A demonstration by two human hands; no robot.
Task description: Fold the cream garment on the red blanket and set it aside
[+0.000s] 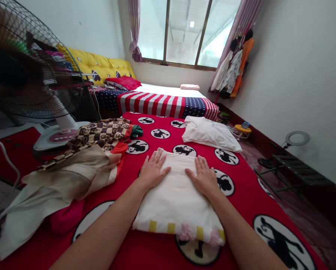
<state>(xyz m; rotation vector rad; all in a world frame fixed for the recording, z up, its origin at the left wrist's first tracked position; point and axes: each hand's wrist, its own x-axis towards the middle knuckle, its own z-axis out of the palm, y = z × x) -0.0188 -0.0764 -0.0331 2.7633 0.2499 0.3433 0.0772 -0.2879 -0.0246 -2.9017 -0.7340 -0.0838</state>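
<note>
Left hand [153, 170]: flat on the folded cloth's upper left area, palm down.
Right hand [204, 176]: flat on the upper right area, palm down, level with the left.
Fingers [159, 159]: spread apart on both hands, extended, not clamped on anything.
Folded cloth [177, 198]: cream, yellow-striped along the near edge, pink tassels [187, 233] at that edge; lying between the forearms on the red monkey-print cover [145, 253].
Handling (judged): light, soft, limp; likely to slump if lifted by one corner.
Hold point (judged): both side edges of the fold, away from the tassels.
Left of cloth: crumpled cream fabric [58, 183] and brown checked fabric [100, 135], overlapping, loose.
Beyond cloth: white folded bundle [210, 133] on the cover.
Far left: running pedestal fan [35, 75], blades blurred.
Far end: bed with stars-and-stripes cover [153, 105], yellow headboard [96, 65], window [184, 35].
Far right: hanging clothes [232, 67] beside the curtain.
</note>
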